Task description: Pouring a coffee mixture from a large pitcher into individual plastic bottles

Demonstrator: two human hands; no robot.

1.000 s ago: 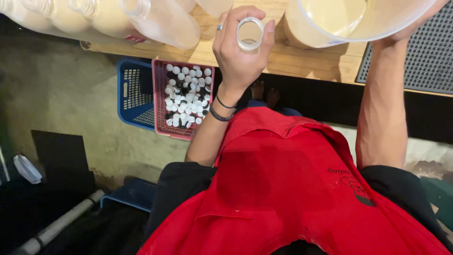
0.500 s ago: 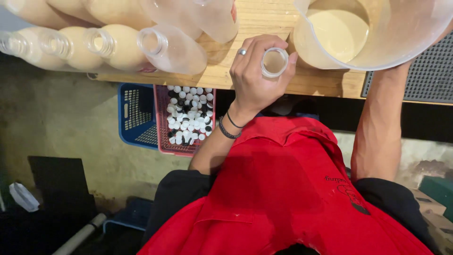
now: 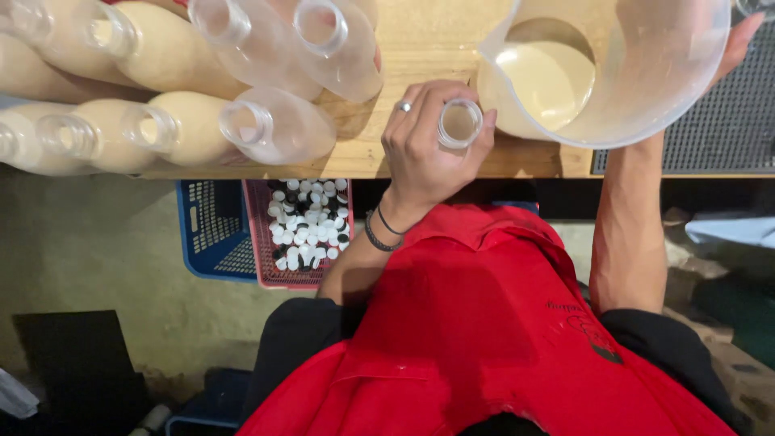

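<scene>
The left hand (image 3: 424,149) is closed around a small clear bottle (image 3: 460,123), fingers wrapped about its neck so the open mouth faces up, just beside the spout of the large clear jug (image 3: 613,69). The right hand (image 3: 739,40) shows only at the far edge of the jug, fingertips over the rim; it appears to grip the jug's side, though most of it is hidden behind the plastic. The jug holds a pale cream liquid pooled toward the spout side and is tilted toward the bottle. Both rest over the wooden desk (image 3: 420,48), close to its near edge. On the other side of the bottle from the jug, a cluster of bottles lies on the desk: some filled bottles (image 3: 182,129) with the same cream liquid, some empty bottles (image 3: 331,44). Below the desk edge, on that same side, a pink basket (image 3: 258,242) holds many small white caps (image 3: 311,222), with a blue basket (image 3: 206,230) touching it further out. To pour well, I judge the bottle mouth should sit right under the spout lip, held steady and upright, and the jug tipped slowly, since the mouth is narrow and the stream could easily overshoot.
</scene>
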